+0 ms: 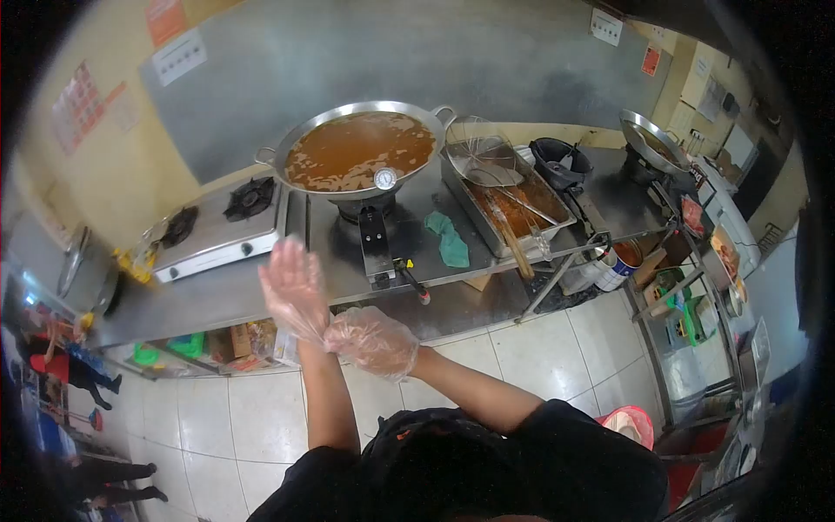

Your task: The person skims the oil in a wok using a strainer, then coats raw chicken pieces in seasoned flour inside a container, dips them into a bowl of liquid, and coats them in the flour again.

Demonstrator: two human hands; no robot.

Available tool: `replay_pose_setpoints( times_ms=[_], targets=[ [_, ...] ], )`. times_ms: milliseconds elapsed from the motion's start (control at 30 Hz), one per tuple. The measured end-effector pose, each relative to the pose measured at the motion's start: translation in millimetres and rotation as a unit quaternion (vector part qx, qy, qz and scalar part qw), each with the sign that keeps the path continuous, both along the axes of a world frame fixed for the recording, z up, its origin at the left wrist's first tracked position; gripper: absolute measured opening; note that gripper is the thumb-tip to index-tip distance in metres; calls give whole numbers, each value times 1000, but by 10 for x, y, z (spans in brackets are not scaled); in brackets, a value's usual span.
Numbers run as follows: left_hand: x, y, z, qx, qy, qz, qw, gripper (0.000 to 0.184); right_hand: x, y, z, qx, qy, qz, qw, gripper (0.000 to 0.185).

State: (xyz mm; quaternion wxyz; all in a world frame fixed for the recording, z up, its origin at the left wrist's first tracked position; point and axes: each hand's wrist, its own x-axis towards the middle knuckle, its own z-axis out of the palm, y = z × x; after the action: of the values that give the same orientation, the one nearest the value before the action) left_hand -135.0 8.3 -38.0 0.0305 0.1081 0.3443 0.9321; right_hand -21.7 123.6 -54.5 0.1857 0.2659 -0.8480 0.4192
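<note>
My left hand (294, 283) is in a clear plastic glove, raised in front of the stove counter with its fingers stretched upward. At its wrist, my right hand (376, 339), also in a loose clear glove, is closed on the cuff of the left plastic glove (323, 334). Beyond the hands, a wide two-handled pan (358, 148) of brown liquid with pale foam sits on a burner. A dial thermometer (385, 179) is at its near rim. To the right of the burner, a crumpled green cloth (447, 239) lies on the counter.
A two-burner stove (228, 228) stands left of the pan. On the right are a metal tray (522, 209) with reddish-brown contents, a wire strainer (487, 161) and a black pot (561, 163). A wooden handle (519, 254) juts past the counter edge. Other people's legs (113, 474) show far left.
</note>
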Motion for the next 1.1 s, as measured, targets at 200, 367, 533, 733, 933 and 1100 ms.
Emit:
replay_pose_setpoints(
  times_ms=[200, 367, 533, 733, 933, 1100],
  targets=[
    [-501, -365, -93, -118, 8, 97, 988, 97, -127, 1131, -135, -121, -147, -222, 956, 26],
    [-1043, -195, -193, -358, 106, 83, 924, 108, -107, 3322, -393, 115, -134, -595, 784, 39],
    [-1472, 766, 267, -570, 215, 78, 789, 69, -278, 4497, -1325, 186, -351, -603, 692, 72],
    [-2103, 1890, 414, -745, 338, 126, 561, 36, -263, 4756, -1730, 226, -311, -553, 739, 61],
    [-2410, 2064, 277, -760, 309, 51, 570, 25, 125, 4894, -1349, 49, -268, -596, 755, 46],
    [-2437, 2036, 179, -734, 318, 62, 598, 22, 121, 5265, -1175, -114, -227, -582, 773, 63]
  ],
)
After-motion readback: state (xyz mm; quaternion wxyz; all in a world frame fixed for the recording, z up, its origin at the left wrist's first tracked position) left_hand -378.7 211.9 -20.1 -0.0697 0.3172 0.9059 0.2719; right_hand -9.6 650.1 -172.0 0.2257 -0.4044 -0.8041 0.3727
